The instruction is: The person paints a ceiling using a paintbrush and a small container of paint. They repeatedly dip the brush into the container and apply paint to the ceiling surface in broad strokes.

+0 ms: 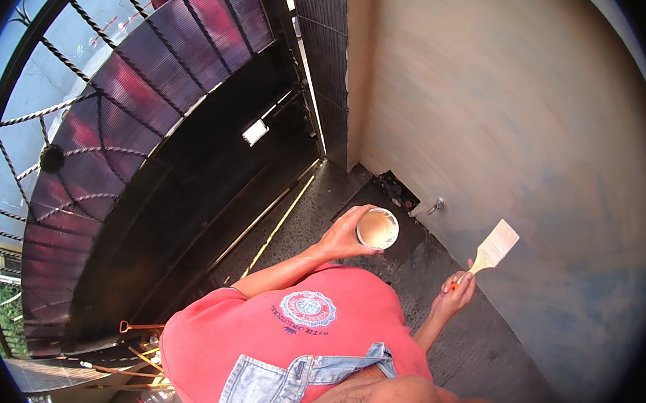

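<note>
My left hand (346, 234) is wrapped round a white cup of beige paint (377, 229), held in front of my chest with its open top facing up. Off to the right, my right hand (458, 294) grips a flat paintbrush (495, 246) by its pale handle, which has an orange end. The wide bristles look pale and point up and to the right, close to the wall (512, 121). Whether they touch it I cannot tell. The wall is streaked in beige and grey-blue.
A small tap (435, 206) sticks out low on the wall, beside a dark square opening (396, 190). A black metal gate (180, 189) with twisted bars stands to the left. Long-handled tools (141, 364) lie at the lower left. Dark paving (467, 334) runs along the wall's base.
</note>
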The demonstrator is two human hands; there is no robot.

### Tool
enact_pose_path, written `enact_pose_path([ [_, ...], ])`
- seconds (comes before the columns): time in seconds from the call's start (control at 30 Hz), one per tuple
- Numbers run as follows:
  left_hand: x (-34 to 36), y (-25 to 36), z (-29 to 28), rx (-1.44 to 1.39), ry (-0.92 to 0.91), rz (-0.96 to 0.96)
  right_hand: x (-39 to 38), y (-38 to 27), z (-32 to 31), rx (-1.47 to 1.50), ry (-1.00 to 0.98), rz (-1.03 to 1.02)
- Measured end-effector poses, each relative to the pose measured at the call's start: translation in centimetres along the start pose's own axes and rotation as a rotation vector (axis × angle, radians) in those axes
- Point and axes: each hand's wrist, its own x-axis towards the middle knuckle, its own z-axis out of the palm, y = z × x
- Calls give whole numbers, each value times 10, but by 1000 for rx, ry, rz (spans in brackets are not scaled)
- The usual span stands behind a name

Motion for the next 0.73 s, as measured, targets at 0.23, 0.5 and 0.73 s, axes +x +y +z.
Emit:
enact_pose_path([
  [0.23, 14, 5, 11, -12, -34, -22, 4, -1, -8, -5, 58, 15],
  [0.5, 30, 7, 23, -32, -70, -37, 12, 0, -21, 9, 93, 4],
  [0.73, 50, 7, 44, -1, -152, -71, 24, 13, -33, 76, 98, -11],
])
